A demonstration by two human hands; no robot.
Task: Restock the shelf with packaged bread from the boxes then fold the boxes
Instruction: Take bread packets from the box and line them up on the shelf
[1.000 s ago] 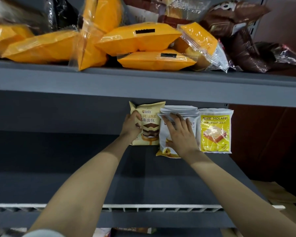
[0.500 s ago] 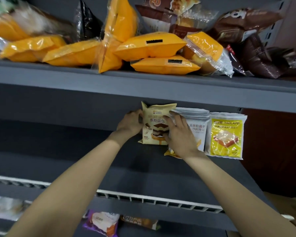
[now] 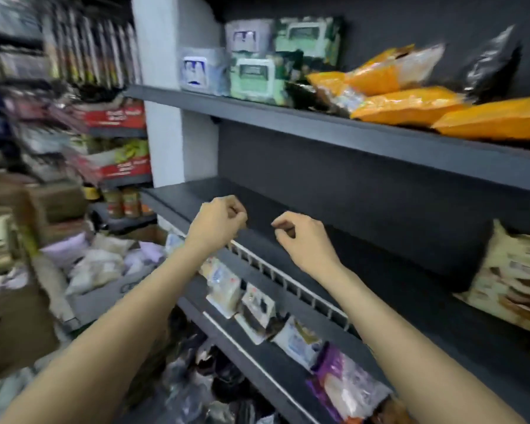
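- Currently, far left: open cardboard box (image 3: 19, 301), blurred, with pale bread packets (image 3: 95, 267) heaped beside and beyond it. Restock supply judged to sit there; exact count not readable.
- Left hand (image 3: 216, 223): over the front rail of the middle shelf (image 3: 288, 280), fingers curled in, nothing held.
- Right hand (image 3: 303, 243): just right of the left one, apart from it, above the same shelf; fingers loosely curled, thumb and forefinger close together, nothing between them.
- Middle shelf between and behind the hands: dark bare surface.
- Lower shelf: mixed packets (image 3: 257, 307) leaning along the front edge.
- Far right on the middle shelf: cream packet (image 3: 514, 280) standing against the back panel, well apart from both hands.
- Upper shelf, right: orange packets (image 3: 410, 105) lying flat.
- Handling judgement: packets look light, air-filled, soft, with slick film; contents crushable. Take each by the side edges or crimped top seal with a light pinch, not across the face.
- Step judgement: both hands free; next reach probably goes left to the packets.
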